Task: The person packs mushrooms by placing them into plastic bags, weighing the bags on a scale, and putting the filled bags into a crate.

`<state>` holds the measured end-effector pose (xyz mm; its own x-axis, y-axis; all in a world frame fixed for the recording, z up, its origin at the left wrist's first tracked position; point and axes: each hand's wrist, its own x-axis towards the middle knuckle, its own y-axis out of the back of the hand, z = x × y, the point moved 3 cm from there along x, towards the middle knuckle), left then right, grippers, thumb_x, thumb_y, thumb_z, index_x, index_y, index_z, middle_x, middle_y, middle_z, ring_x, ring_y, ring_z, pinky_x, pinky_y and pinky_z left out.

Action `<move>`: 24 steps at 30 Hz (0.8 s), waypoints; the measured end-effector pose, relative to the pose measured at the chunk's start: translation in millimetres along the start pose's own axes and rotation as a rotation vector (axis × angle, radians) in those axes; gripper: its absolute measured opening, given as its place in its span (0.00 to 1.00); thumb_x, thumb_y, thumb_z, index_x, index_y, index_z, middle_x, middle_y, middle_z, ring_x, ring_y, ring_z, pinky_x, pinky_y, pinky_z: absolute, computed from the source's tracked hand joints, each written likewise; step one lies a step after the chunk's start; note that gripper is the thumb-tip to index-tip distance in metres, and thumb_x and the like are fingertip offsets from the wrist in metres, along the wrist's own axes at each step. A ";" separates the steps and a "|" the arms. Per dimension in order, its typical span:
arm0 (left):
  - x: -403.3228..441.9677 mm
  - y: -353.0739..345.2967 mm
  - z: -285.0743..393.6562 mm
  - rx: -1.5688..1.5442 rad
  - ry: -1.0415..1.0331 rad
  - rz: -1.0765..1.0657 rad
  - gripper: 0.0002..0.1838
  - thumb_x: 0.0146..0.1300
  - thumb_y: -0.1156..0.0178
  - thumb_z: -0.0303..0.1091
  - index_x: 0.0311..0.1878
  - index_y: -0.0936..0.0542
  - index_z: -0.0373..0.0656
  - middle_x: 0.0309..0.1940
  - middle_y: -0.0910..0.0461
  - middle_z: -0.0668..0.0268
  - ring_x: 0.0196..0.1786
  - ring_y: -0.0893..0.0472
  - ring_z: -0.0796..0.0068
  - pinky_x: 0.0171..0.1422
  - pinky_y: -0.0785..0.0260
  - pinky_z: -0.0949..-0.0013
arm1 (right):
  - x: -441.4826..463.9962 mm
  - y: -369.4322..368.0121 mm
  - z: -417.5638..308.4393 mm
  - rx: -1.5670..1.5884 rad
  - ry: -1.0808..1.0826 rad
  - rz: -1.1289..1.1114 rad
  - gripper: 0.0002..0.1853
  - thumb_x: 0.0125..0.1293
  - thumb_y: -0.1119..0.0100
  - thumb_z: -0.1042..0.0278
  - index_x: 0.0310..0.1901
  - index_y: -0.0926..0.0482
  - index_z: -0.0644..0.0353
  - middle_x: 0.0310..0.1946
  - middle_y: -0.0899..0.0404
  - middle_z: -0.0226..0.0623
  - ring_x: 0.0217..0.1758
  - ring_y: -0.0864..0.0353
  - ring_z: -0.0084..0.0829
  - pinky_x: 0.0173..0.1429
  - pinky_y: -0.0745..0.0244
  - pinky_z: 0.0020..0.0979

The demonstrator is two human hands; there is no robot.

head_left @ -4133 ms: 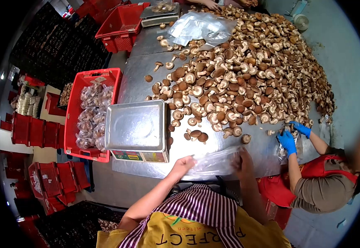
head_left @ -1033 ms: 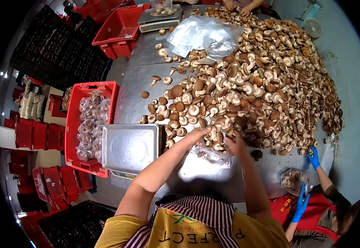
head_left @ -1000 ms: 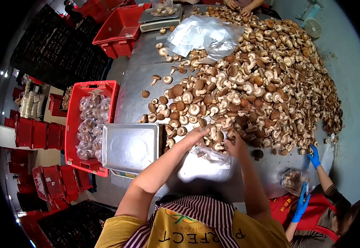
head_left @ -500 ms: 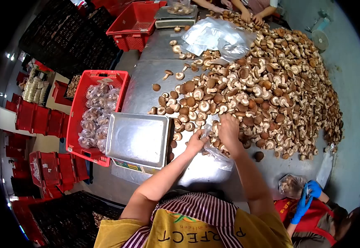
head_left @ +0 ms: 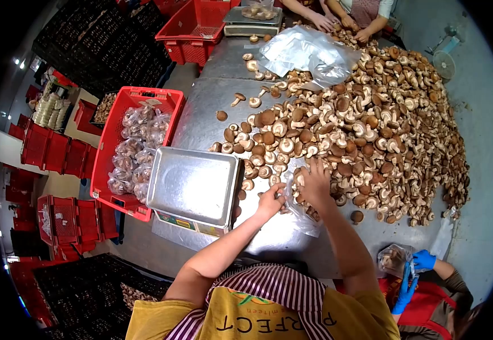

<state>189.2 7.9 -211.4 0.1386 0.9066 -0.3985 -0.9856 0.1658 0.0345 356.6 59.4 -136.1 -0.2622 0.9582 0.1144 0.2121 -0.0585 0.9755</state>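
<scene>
A clear plastic bag (head_left: 304,222) lies on the metal table in front of me, with several mushrooms in and around its opening. My right hand (head_left: 315,186) is curled over brown-capped mushrooms at the bag's mouth, against the near edge of the big pile (head_left: 365,130). To the left of the bag, my left hand (head_left: 271,203) has its fingers bent near the bag's edge; whatever is between them is too small to make out. Loose mushrooms (head_left: 265,171) lie just beyond that hand.
A scale with a metal tray (head_left: 194,184) stands left of my hands, beside a red crate (head_left: 98,164) of bagged mushrooms. Empty bags (head_left: 306,54) lie on the pile's far side. Co-workers' hands (head_left: 348,22) are at the far end; blue-gloved hands (head_left: 408,283) hold a bag at lower right.
My left hand has moved slightly down and its fingers have drawn back from the bag's edge. My right hand stays over the mushrooms at the bag's mouth. The view has shifted slightly.
</scene>
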 end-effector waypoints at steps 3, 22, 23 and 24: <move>-6.3 3.4 9.9 -0.010 -0.017 0.028 0.19 0.60 0.41 0.23 0.56 0.23 0.41 0.42 0.21 0.63 0.27 0.20 0.76 0.34 0.26 0.70 | 10.8 -2.4 0.7 -0.081 0.054 -0.190 0.27 0.46 0.29 0.63 0.51 0.22 0.56 0.62 0.33 0.48 0.71 0.42 0.49 0.70 0.48 0.49; -73.6 -24.1 150.1 0.219 -0.523 0.042 0.15 0.61 0.38 0.25 0.52 0.22 0.39 0.26 0.26 0.68 0.25 0.28 0.79 0.33 0.34 0.75 | -71.9 75.1 -16.9 1.348 -0.167 0.241 0.30 0.57 0.38 0.86 0.61 0.35 0.60 0.52 0.29 0.36 0.50 0.24 0.24 0.50 0.25 0.24; -73.9 -24.3 148.5 0.220 -0.524 0.042 0.15 0.61 0.38 0.25 0.52 0.22 0.39 0.26 0.26 0.68 0.25 0.28 0.79 0.33 0.34 0.75 | -75.3 74.9 -19.5 1.349 -0.166 0.242 0.30 0.57 0.38 0.86 0.61 0.35 0.60 0.52 0.29 0.36 0.50 0.24 0.24 0.50 0.25 0.24; -75.6 -24.5 148.4 0.307 -0.620 0.102 0.12 0.62 0.40 0.25 0.50 0.23 0.37 0.28 0.25 0.63 0.25 0.25 0.71 0.32 0.32 0.70 | -77.5 75.4 -24.5 1.324 -0.185 0.222 0.27 0.59 0.38 0.86 0.59 0.34 0.60 0.51 0.27 0.36 0.51 0.24 0.23 0.52 0.25 0.24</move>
<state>217.3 -7.1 -46.2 0.1665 0.9627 0.2135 -0.9373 0.0873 0.3374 369.9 -26.2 -66.8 0.0031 0.9933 0.1153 0.9999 -0.0050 0.0163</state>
